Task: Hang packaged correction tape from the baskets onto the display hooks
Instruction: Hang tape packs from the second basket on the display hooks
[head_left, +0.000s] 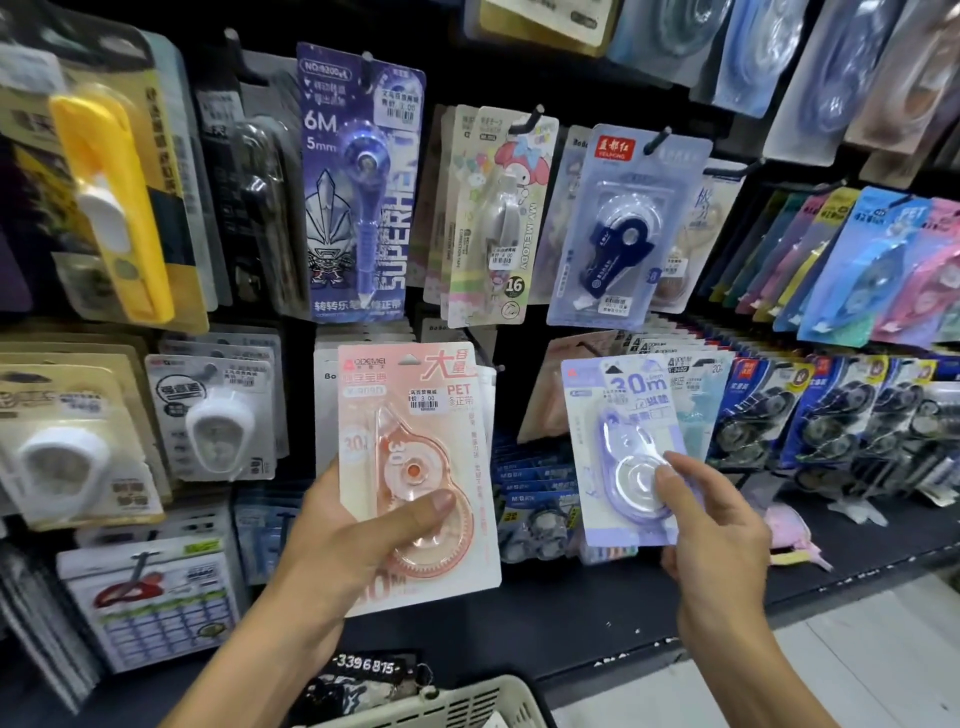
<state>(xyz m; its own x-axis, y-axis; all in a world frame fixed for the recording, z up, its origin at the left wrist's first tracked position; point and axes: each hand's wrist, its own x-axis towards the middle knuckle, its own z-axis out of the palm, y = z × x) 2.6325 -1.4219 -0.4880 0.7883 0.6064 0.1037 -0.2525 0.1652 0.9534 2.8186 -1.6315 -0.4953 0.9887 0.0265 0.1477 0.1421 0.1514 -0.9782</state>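
Gripping a pink pack (415, 467) at lower centre, the left hand (337, 551) has its thumb curled across the blister and fingers behind the card. Right hand (717, 540) pinches a lilac pack (623, 452) at centre right, fingertips on its round clear blister. Both cards upright, before the hooked packs. White basket (457, 706) rim at bottom centre.
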